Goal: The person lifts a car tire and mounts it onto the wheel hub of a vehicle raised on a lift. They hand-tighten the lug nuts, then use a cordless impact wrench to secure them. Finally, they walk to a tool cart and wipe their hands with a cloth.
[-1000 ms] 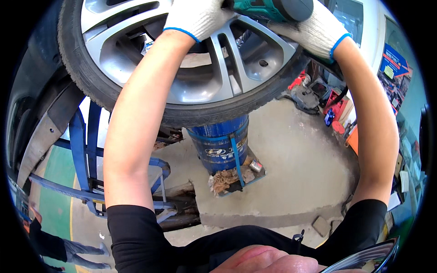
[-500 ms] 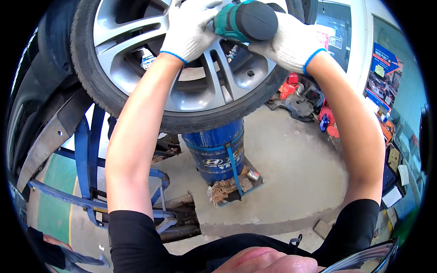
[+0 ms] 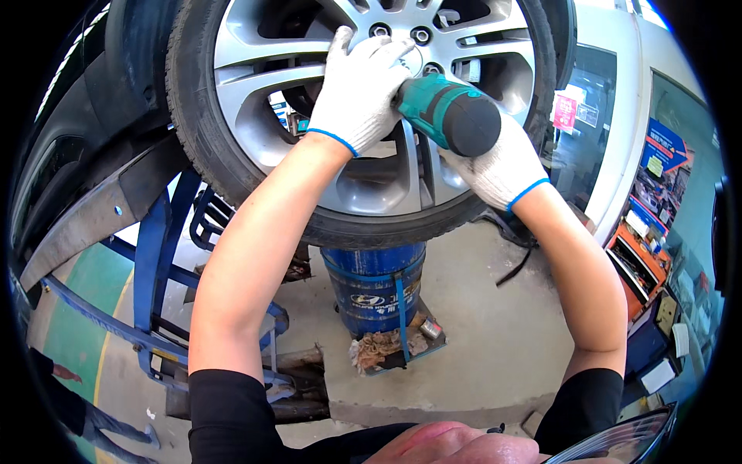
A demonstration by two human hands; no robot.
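A silver alloy wheel (image 3: pixel 255 127) with a black tyre (image 3: pixel 193 139) is in front of me, with lug nuts (image 3: pixel 420 36) around its centre cap (image 3: pixel 413 60). My gloved right hand (image 3: pixel 498 162) is closed on a teal and black power tool (image 3: pixel 437 108), its rear toward me and its front at the hub. My gloved left hand (image 3: pixel 355 97) lies beside the tool's front, fingers stretched and spread over the hub; its thumb is hidden.
Blue drum (image 3: pixel 363 309) with rags (image 3: pixel 369 352) stands below the tyre. Blue metal frame (image 3: pixel 151 263) and dark bodywork (image 3: pixel 93 93) are left. Another person's legs (image 3: pixel 116 425) show at lower left. An orange cabinet (image 3: pixel 638 263) and posters (image 3: pixel 661 155) are right.
The wheel appears lower and further right in my view. Both hands and the tool have moved down; my left hand's fingers now reach across the hub.
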